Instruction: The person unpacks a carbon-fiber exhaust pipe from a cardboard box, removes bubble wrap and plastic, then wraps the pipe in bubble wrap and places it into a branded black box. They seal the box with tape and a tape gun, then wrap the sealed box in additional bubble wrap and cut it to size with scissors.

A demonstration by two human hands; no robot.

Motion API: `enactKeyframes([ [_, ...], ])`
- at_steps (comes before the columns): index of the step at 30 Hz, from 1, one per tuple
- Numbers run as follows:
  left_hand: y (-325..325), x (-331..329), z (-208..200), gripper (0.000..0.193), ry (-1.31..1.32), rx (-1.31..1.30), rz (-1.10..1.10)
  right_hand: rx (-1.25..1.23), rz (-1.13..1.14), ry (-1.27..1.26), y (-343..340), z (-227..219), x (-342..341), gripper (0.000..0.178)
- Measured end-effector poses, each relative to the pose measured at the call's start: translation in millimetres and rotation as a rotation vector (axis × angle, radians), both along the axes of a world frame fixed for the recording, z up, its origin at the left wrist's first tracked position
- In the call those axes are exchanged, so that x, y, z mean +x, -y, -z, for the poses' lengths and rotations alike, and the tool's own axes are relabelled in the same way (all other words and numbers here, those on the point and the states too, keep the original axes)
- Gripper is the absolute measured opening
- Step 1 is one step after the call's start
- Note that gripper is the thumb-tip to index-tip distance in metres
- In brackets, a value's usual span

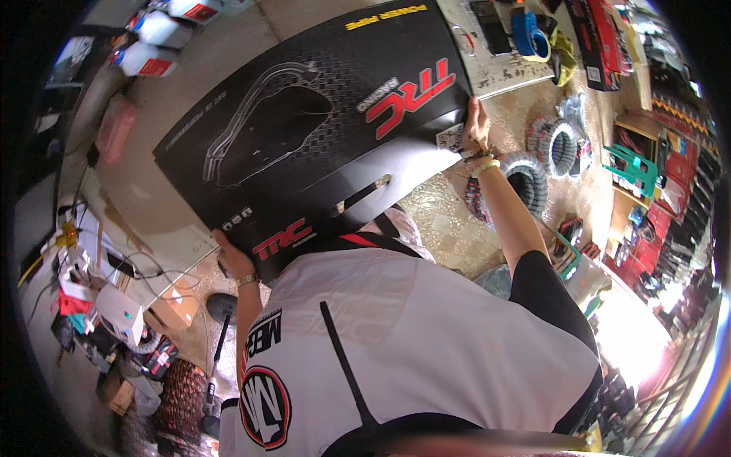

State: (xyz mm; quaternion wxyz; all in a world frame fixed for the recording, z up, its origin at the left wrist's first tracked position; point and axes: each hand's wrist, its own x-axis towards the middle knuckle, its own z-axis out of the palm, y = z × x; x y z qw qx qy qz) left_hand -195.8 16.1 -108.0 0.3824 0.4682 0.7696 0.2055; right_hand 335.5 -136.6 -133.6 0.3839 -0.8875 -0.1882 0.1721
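Observation:
A large flat black cardboard box [304, 160] with red and yellow lettering and a drawing of a bent pipe spans the space in front of me. It lies on or just over the pale table [129, 190]; I cannot tell which. At its near left corner, my left hand [234, 257] grips the edge, with a watch on that wrist. My right hand [477, 128] is closed on the right edge, thumb along the side, a bracelet below it. The fingers under the box are hidden. A cut-out slot [364, 196] shows in its near side.
White bottles [156, 42] stand at the far left, near a pinkish plastic bag [118, 129]. Blue tape [527, 34] and a dark phone-like slab [489, 27] lie far right. Tyres [525, 183] and a green stool [630, 169] are on the right floor; a carton [175, 305] sits left.

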Motion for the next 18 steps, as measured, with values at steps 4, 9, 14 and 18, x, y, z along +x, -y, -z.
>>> enactKeyframes([
  [4,3,-17,7,0.075,0.042,-0.145,0.080,0.067,-0.010,-0.009,1,16,10,0.066],
  [9,12,-6,-6,0.080,0.098,-0.182,-0.011,0.351,0.148,-0.333,-5,29,18,0.061],
  [14,24,17,-17,0.061,-0.108,0.117,0.002,0.195,0.025,-0.095,3,24,12,0.066],
  [18,25,27,-1,0.060,0.030,0.337,-0.153,0.203,0.084,-0.029,10,37,17,0.068],
])
